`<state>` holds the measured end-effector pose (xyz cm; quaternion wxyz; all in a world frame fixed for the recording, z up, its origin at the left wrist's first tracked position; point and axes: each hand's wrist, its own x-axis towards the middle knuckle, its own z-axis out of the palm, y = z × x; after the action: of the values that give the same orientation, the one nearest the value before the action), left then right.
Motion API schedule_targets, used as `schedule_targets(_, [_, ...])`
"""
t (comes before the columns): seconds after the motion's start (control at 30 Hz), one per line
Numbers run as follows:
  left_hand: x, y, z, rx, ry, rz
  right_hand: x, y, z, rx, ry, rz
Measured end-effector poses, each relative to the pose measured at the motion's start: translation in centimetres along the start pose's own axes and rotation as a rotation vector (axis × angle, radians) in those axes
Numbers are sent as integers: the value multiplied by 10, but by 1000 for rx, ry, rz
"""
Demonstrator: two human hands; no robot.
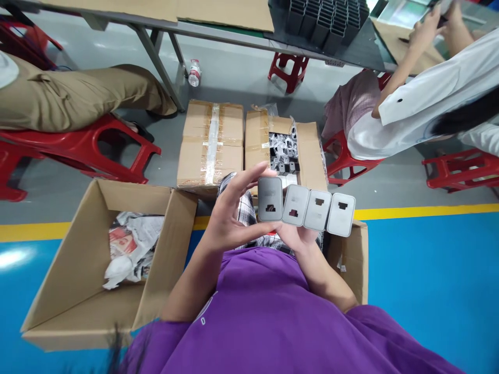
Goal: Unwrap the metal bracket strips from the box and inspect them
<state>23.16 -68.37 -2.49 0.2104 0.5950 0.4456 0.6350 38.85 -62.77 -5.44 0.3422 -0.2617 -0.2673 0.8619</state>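
Grey cases (312, 210), four in a row, are held in the air above a plaid-clad lap (245, 212), and I take that row as my landmark. On my feed the floor (429, 265) is glossy blue on the near side, then a yellow stripe (421, 210), then grey beyond. Far left of the row, a person in tan trousers (78, 96) sits on a red stool (91, 141); nearer, an open carton (58, 270) holds crumpled newspaper (136, 244). Beyond the row to the left, a taped carton (191, 145) stands beside an opened carton (312, 156) of dark pieces (280, 148) in crinkly clear plastic. Past both, a bench (218, 31) bears black rectangular tubes (325, 23). Right of the row, a person in white (421, 88) sits.

I see the left hand (230, 218) clamped on the leftmost case (268, 192), thumb below, finger above; the right hand (299, 238) holds the other three by their lower ends, its fingertips hidden. The cases look metallic, smooth and round-cornered, each with a notched dark cutout (342, 205).
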Motion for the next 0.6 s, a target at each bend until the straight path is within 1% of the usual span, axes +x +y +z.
schedule_targets(0.07, [0, 0, -1, 9, 2, 12, 0, -2, 2, -45, 30, 16])
schedule_targets(0.17, [0, -1, -2, 13, 12, 28, 0, -3, 3, -68, 18, 51])
schedule_targets(0.27, [-2, -1, -3, 5, 15, 34, 1, -2, 2, -43, -2, 58])
schedule_targets(0.4, [-4, 0, -2, 37, 33, 22, 2, 1, -3, 39, -31, 21])
schedule_targets(0.5, [-4, 2, 0, 138, 135, -52, 4, 4, -8, 141, -78, 11])
schedule_targets(0.6, [-3, 7, 3, 260, 241, -172, 5, 8, -13, 191, -129, 69])
